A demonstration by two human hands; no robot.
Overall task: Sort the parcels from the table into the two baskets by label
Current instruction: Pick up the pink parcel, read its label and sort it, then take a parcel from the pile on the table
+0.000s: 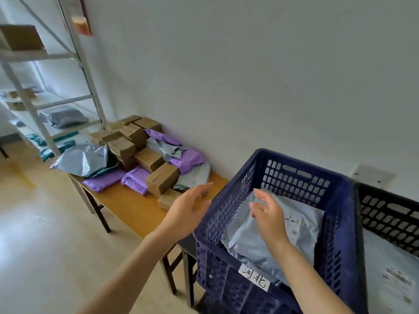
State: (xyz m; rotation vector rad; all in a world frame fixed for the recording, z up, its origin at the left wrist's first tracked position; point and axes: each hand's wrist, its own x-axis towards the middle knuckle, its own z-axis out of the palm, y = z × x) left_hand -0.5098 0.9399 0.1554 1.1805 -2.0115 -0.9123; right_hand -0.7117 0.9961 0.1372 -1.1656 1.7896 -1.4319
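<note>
Both hands are open and hold nothing. The right hand (269,216) hovers over a grey parcel (301,232) in the blue basket (340,223). The left hand (188,211) hangs beside its rim, above the tabletop (133,207).

Left hand (188,214) and right hand (268,217) both bare, fingers slender, left forearm (133,268) and right forearm (303,277) bare from wrist to the lower edge of the view, wrists slim, skin smooth, finer details blurred

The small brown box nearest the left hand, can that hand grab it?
Probably yes. The left hand is open, holds nothing, and hovers right beside the small brown box, with nothing between them.
</note>
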